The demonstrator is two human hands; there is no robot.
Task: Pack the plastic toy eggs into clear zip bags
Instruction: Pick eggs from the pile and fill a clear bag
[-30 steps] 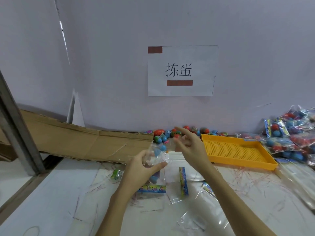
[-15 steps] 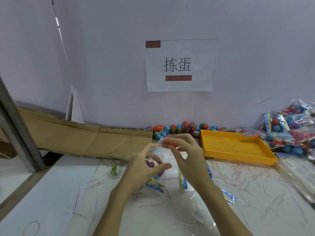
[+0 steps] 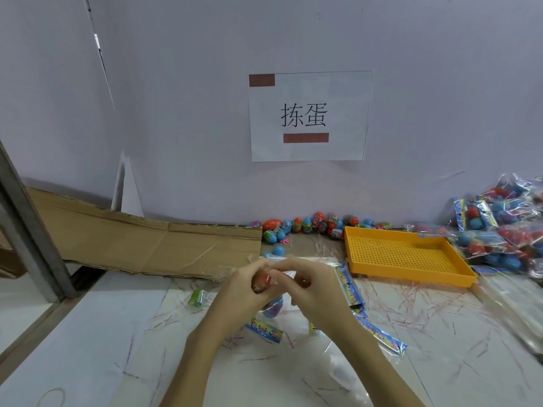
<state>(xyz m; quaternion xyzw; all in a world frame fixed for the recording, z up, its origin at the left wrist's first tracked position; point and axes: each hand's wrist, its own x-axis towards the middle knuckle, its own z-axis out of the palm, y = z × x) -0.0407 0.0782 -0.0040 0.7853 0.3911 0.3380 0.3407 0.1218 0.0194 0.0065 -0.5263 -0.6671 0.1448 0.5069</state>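
Your left hand (image 3: 245,284) and right hand (image 3: 311,284) curl together over the desk (image 3: 88,333), pinching a clear zip bag (image 3: 274,304); a red egg (image 3: 261,282) peeks between your fingers, the rest is hidden.

head view | worn high; faces forward-down | near table (image 3: 88,333); wall (image 3: 411,83) behind

Filled bags (image 3: 511,230) cut off at right edge.
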